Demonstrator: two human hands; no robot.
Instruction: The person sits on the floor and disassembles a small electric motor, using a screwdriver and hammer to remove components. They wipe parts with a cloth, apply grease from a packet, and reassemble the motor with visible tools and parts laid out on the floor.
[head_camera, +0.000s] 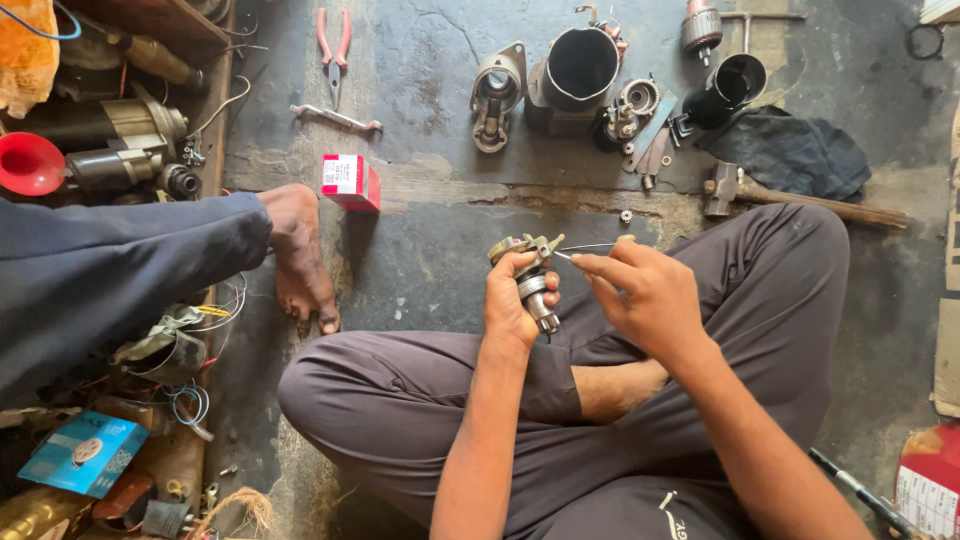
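Mid-frame, left hand (512, 300) fist-wrapped around small metal drive part (530, 275), long axis tilting down-right, while right hand (645, 290) just beside it pinches thin wire (590, 247) running left into part's top end.

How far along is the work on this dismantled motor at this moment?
Done: the housing, end bracket and gears lie apart on the floor. In hand: left hand grips a small shaft assembly; right hand holds a thin wire at it. Left: everything remains unassembled.
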